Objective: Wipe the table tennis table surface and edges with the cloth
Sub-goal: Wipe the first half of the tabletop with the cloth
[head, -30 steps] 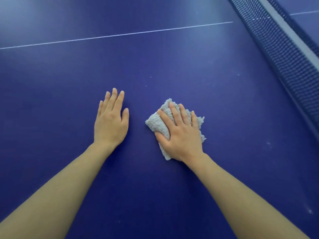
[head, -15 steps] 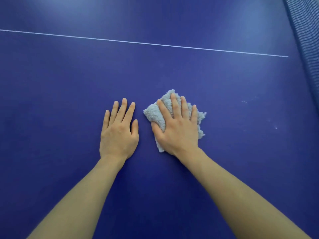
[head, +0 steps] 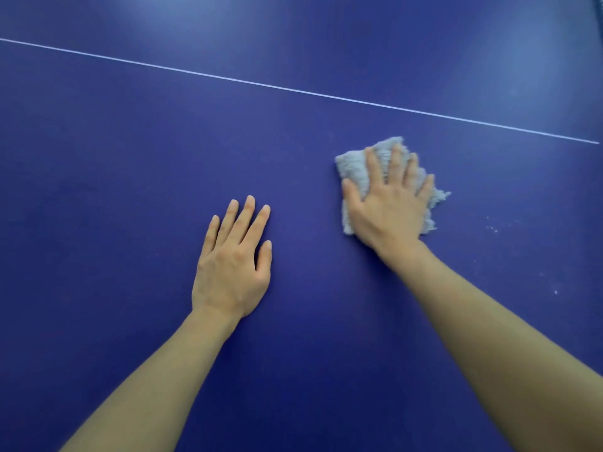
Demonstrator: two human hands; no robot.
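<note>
The dark blue table tennis table (head: 130, 197) fills the whole view. A fluffy grey cloth (head: 354, 166) lies on it right of centre. My right hand (head: 390, 203) presses flat on the cloth with straight, spread fingers and covers most of it. Left of it and nearer to me, my left hand (head: 233, 259) rests flat on the bare surface, fingers straight, holding nothing.
A thin white centre line (head: 293, 89) crosses the table beyond both hands, sloping down to the right. Small white specks (head: 492, 228) dot the surface right of the cloth. A sliver of the net (head: 598, 1) shows at the top right corner.
My right hand has slid the cloth to the right and farther away, widening the gap to the left hand. The view has turned, so the net has almost left the frame.
</note>
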